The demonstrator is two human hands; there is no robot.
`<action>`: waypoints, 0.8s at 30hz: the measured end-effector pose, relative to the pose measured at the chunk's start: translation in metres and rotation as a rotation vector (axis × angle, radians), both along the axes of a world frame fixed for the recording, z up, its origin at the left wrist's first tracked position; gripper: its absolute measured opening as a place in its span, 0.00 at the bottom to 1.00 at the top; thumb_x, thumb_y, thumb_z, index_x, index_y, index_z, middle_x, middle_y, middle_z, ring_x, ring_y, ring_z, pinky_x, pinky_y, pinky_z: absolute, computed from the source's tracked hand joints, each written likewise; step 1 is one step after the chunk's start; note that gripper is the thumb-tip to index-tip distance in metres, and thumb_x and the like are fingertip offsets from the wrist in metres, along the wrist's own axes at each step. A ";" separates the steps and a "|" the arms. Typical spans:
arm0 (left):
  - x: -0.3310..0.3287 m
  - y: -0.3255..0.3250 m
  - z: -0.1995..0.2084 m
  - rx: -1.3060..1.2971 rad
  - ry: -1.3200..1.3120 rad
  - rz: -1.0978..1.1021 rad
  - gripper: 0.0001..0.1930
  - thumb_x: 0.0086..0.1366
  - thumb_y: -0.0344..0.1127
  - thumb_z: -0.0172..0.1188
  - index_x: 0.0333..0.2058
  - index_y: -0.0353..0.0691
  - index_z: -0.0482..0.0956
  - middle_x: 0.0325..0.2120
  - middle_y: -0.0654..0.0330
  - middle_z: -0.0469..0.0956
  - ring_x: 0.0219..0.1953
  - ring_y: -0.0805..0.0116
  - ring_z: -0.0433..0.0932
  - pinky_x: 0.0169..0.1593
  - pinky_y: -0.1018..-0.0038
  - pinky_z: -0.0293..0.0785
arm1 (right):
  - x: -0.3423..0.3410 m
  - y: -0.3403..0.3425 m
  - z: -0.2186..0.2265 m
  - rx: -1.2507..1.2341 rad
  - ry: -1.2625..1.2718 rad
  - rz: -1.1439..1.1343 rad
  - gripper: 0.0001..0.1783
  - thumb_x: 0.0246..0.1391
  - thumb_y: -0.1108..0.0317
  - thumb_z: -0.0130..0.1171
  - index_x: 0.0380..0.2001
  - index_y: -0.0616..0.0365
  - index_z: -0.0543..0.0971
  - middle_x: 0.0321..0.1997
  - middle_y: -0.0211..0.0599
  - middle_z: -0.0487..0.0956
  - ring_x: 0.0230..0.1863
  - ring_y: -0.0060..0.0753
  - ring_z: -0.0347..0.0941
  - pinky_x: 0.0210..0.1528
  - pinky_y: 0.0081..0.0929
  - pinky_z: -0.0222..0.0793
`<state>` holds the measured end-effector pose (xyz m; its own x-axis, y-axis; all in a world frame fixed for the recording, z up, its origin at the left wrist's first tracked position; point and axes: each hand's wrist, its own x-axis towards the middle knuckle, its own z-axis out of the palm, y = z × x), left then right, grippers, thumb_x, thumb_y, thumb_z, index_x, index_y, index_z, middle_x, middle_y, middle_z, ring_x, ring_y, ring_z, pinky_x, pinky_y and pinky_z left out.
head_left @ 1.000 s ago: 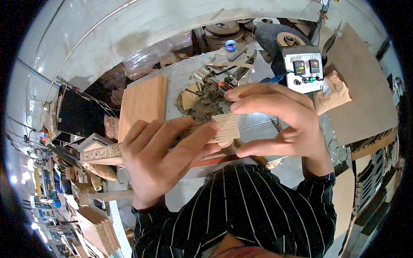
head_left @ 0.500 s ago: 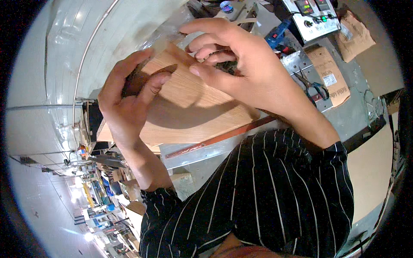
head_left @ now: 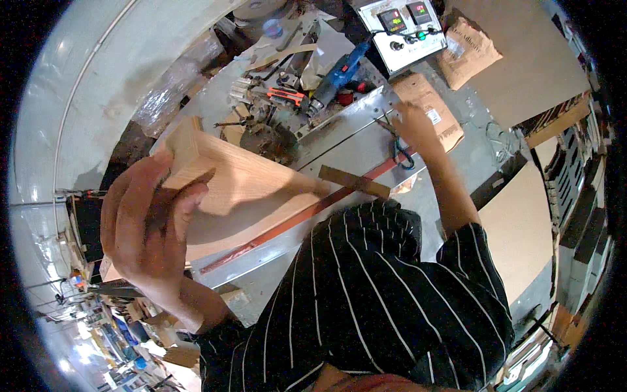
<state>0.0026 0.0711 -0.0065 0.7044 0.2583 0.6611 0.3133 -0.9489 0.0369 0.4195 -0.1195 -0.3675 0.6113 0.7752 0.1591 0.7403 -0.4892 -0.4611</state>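
Note:
A light wood-grain board [head_left: 241,189] stands tilted on the metal bench, its narrow edge facing up. My left hand [head_left: 147,222] is curled round its far-left corner, the fingertips at the edge and the thumb over the broad face. Out to the right, my right hand [head_left: 418,127] reaches over the bench, smeared by motion. Directly beneath it lie scissors [head_left: 403,154] with dark blue-green handles, partly covered by the hand. Whether the fingers touch them cannot be made out. A short brown strip [head_left: 354,181] lies across the long red strip [head_left: 274,232] near my body.
Beyond the board lie a blue heat gun [head_left: 339,77], an orange-and-black cutter [head_left: 285,97] and loose scraps. At the back stands a control box [head_left: 400,32] with lit displays. Brown paper packages [head_left: 428,108] rest on the right. A wall [head_left: 85,117] rises at left.
My right hand has left the board's upper edge and moved right to the scissors. My left hand stays at the board. The view has shifted, uncovering the tools and the brown strip.

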 end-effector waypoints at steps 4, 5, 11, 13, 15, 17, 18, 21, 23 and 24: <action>-0.003 -0.005 -0.001 0.097 0.000 0.042 0.26 0.54 0.45 0.85 0.50 0.42 0.90 0.47 0.59 0.92 0.48 0.54 0.90 0.49 0.61 0.86 | -0.013 -0.011 -0.023 -0.138 0.060 0.099 0.19 0.64 0.60 0.67 0.54 0.58 0.86 0.55 0.58 0.85 0.59 0.64 0.82 0.63 0.54 0.77; -0.001 -0.006 0.002 0.128 0.020 0.047 0.26 0.55 0.46 0.85 0.50 0.43 0.90 0.47 0.59 0.92 0.47 0.55 0.90 0.49 0.62 0.86 | -0.011 -0.010 -0.029 -0.108 0.034 0.151 0.19 0.64 0.60 0.67 0.54 0.58 0.86 0.54 0.58 0.85 0.59 0.65 0.82 0.63 0.54 0.77; 0.007 -0.016 0.000 0.247 0.001 0.064 0.24 0.61 0.50 0.83 0.52 0.48 0.87 0.50 0.60 0.92 0.47 0.58 0.90 0.48 0.64 0.84 | -0.028 0.068 -0.002 0.045 0.107 0.113 0.18 0.66 0.59 0.67 0.55 0.55 0.85 0.59 0.52 0.84 0.59 0.64 0.81 0.64 0.53 0.77; 0.009 -0.018 0.004 0.256 0.004 0.057 0.23 0.63 0.50 0.82 0.52 0.50 0.87 0.51 0.63 0.91 0.47 0.61 0.90 0.47 0.66 0.83 | -0.030 0.090 0.009 0.098 0.057 0.135 0.18 0.67 0.59 0.68 0.55 0.55 0.85 0.59 0.52 0.84 0.59 0.63 0.81 0.64 0.52 0.77; 0.010 -0.020 0.006 0.252 -0.011 0.037 0.23 0.62 0.49 0.82 0.52 0.51 0.87 0.50 0.64 0.92 0.46 0.62 0.91 0.46 0.67 0.83 | -0.017 0.112 0.025 0.144 0.007 0.177 0.17 0.66 0.59 0.68 0.52 0.56 0.84 0.57 0.53 0.85 0.60 0.63 0.81 0.61 0.54 0.78; 0.009 -0.025 0.006 0.233 -0.029 0.058 0.23 0.60 0.48 0.83 0.52 0.52 0.88 0.49 0.65 0.92 0.45 0.63 0.90 0.45 0.68 0.82 | -0.018 0.121 0.054 0.047 0.097 0.186 0.16 0.66 0.59 0.68 0.49 0.58 0.83 0.55 0.53 0.86 0.59 0.64 0.82 0.59 0.56 0.78; 0.010 -0.027 0.007 0.221 -0.045 0.060 0.23 0.60 0.47 0.83 0.52 0.53 0.88 0.49 0.66 0.92 0.45 0.63 0.90 0.45 0.68 0.82 | -0.010 0.125 0.057 -0.089 0.079 0.179 0.11 0.66 0.62 0.65 0.45 0.57 0.83 0.50 0.53 0.87 0.53 0.66 0.84 0.53 0.59 0.79; 0.012 -0.026 0.004 0.210 -0.053 0.032 0.23 0.58 0.47 0.84 0.51 0.54 0.88 0.49 0.66 0.92 0.43 0.64 0.90 0.44 0.69 0.82 | 0.026 0.085 -0.011 -0.353 -0.140 0.243 0.11 0.63 0.65 0.63 0.44 0.59 0.83 0.45 0.55 0.87 0.47 0.66 0.86 0.50 0.60 0.81; 0.008 -0.028 0.002 0.214 -0.061 0.055 0.23 0.58 0.48 0.84 0.51 0.53 0.88 0.49 0.66 0.92 0.42 0.64 0.90 0.43 0.70 0.82 | 0.011 0.043 -0.054 -0.516 -0.157 0.239 0.16 0.61 0.63 0.64 0.47 0.63 0.82 0.45 0.57 0.88 0.47 0.66 0.87 0.52 0.61 0.82; 0.007 -0.030 0.003 0.220 -0.052 0.069 0.23 0.60 0.49 0.83 0.51 0.52 0.88 0.50 0.66 0.92 0.41 0.64 0.89 0.43 0.70 0.82 | -0.009 0.021 -0.061 -0.595 -0.101 0.195 0.20 0.60 0.62 0.65 0.50 0.65 0.82 0.46 0.57 0.88 0.48 0.67 0.87 0.54 0.62 0.82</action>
